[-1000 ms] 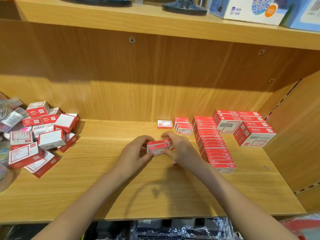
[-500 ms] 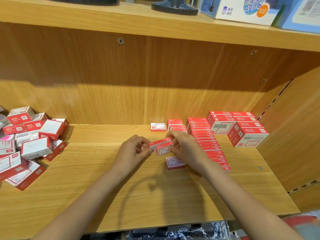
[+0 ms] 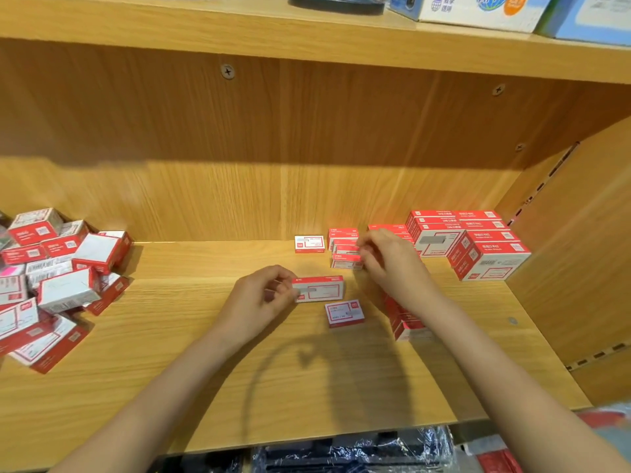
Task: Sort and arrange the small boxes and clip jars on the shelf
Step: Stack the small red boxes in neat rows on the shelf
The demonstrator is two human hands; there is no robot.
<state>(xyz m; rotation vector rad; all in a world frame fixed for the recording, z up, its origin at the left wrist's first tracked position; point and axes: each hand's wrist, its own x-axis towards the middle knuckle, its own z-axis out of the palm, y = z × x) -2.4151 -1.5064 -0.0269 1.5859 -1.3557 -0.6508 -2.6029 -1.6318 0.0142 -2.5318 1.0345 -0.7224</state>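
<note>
— So where was each hand on the shelf [image 3: 170, 387]?

— The left hand [image 3: 263, 302] sat near the middle of the board, thumb and fingertips pinched on the left end of a small red-and-white box [image 3: 319, 289], which it held level just above the wood. The right hand [image 3: 392, 264] reached further back, its fingers curled at the short stack of small boxes [image 3: 345, 250] by the back wall. Whether they actually gripped a box there, I could not tell; the fingertips were blurred.

— And the other boxes?

— One loose box [image 3: 345, 313] lay flat on the board just beside the held one, toward the front edge. A single box [image 3: 309, 243] stood against the back wall, left of the short stack. A long row of boxes [image 3: 406, 319] ran from the back wall toward the front edge, mostly hidden under the right forearm. Larger boxes [image 3: 478, 247] were stacked in the back right corner, touching the side panel.

— The left side?

— A jumbled pile of boxes [image 3: 58, 278] spread along the left edge, tilted every way, some overlapping. No clip jars could be made out.
</note>
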